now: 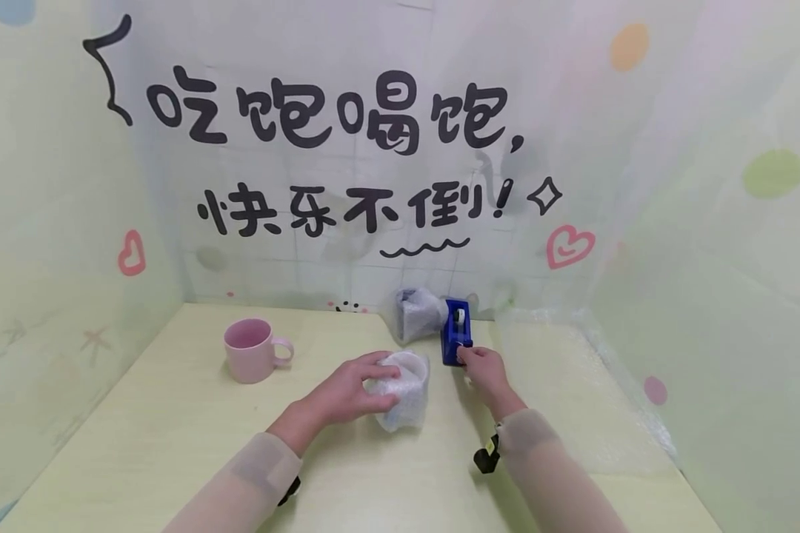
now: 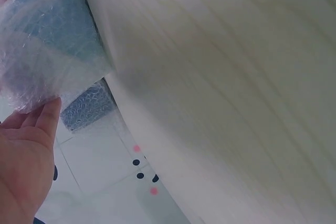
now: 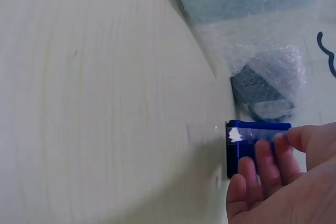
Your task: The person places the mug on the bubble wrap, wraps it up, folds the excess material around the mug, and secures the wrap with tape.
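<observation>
My left hand [image 1: 353, 389] grips a bubble-wrapped cup [image 1: 407, 403] in the middle of the table, thumb and fingers spread around its side. The left wrist view shows the fingertips [image 2: 51, 109] against the cloudy wrap. At the blue tape dispenser [image 1: 455, 326], my right hand [image 1: 485, 374] pinches the tape at the front end between thumb and index finger; the tape's end is hard to make out. The other fingers of that hand curl loosely beside the dispenser's blue body [image 3: 239, 153] in the right wrist view.
Another bubble-wrapped object [image 1: 418, 314] stands against the back wall, left of the dispenser. A pink mug [image 1: 250, 352] is at the left, handle pointing right. Sheets of bubble wrap [image 1: 573, 392] lie along the table's right side. Printed walls enclose the table [image 1: 173, 422] on three sides.
</observation>
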Motion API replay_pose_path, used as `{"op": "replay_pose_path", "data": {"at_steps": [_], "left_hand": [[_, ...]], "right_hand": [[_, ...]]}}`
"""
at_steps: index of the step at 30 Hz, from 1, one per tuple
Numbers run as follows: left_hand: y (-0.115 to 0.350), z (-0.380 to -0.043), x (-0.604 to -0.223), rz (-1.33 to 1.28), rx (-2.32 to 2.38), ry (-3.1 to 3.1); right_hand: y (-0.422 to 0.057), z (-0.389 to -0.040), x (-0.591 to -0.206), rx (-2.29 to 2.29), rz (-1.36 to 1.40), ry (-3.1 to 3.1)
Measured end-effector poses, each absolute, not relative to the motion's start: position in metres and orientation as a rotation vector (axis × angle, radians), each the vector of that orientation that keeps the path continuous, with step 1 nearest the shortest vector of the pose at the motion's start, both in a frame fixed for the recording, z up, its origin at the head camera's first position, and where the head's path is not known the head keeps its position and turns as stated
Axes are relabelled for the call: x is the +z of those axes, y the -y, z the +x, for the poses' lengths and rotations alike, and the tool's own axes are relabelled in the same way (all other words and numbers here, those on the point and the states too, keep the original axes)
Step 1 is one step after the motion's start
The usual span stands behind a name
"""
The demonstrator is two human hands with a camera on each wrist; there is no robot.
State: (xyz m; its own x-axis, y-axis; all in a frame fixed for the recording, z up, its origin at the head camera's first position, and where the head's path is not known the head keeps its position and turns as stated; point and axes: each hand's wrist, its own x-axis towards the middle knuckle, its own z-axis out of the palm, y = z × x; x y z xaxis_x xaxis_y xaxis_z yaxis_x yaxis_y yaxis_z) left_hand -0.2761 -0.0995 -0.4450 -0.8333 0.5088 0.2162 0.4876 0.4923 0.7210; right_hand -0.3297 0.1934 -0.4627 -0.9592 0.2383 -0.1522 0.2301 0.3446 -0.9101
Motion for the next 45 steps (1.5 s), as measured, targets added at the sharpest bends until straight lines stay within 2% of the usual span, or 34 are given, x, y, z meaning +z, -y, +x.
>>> {"op": "replay_pose_path", "data": {"at_steps": [14,26,31,45], "left_hand": [[0.096,-0.277,-0.445,0.954,1.248,-2.745],[0.097,-0.275,-0.450,0.938,1.237,-2.747],[0.096,-0.274,-0.449,0.934,1.244,-2.746],[0.096,-0.275,-0.448,0.899,1.248,-2.724]], "right_hand": [[-0.192,-0.349,-0.472,1.824,-0.538,2.396],[-0.196,-0.342,-0.480,1.809,-0.443,2.537],[-0.199,-0.326,-0.463,1.888,-0.278,2.459],[-0.188,-0.265,-0.388,2.313,0.433,2.351]]}}
